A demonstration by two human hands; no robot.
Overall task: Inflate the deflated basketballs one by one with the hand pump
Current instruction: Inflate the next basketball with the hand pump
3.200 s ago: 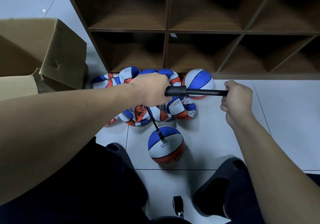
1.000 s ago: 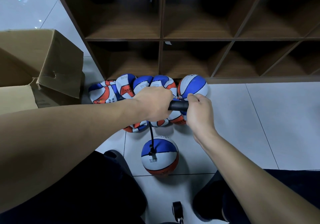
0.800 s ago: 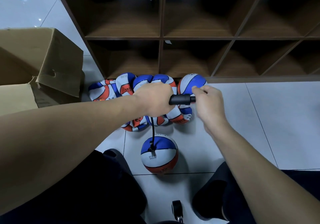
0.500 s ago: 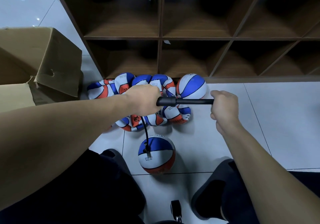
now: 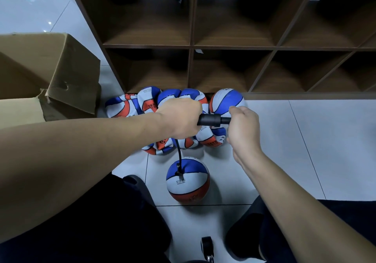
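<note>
My left hand (image 5: 180, 118) grips the barrel of the black hand pump (image 5: 209, 119), held level above the floor. My right hand (image 5: 243, 128) holds the pump's handle, pushed in close to the barrel. A thin black hose (image 5: 179, 154) drops from the pump to the valve of a round blue, white and orange basketball (image 5: 188, 182) on the tiles between my feet. Behind the hands lies a heap of several flat, deflated basketballs (image 5: 130, 108). A round, full ball (image 5: 226, 99) stands at the heap's right end against the shelf.
A dark wooden cubby shelf (image 5: 191, 47) with bare compartments fills the back. An open cardboard box (image 5: 46, 75) stands at the left. My dark-trousered legs and slippers frame the ball, and a small black caster (image 5: 207, 247) sits at the bottom edge.
Over the last half second my right hand pushed the handle in, from drawn out to close against the barrel. Earlier frames show the same out-and-in stroke. The ball stayed put.
</note>
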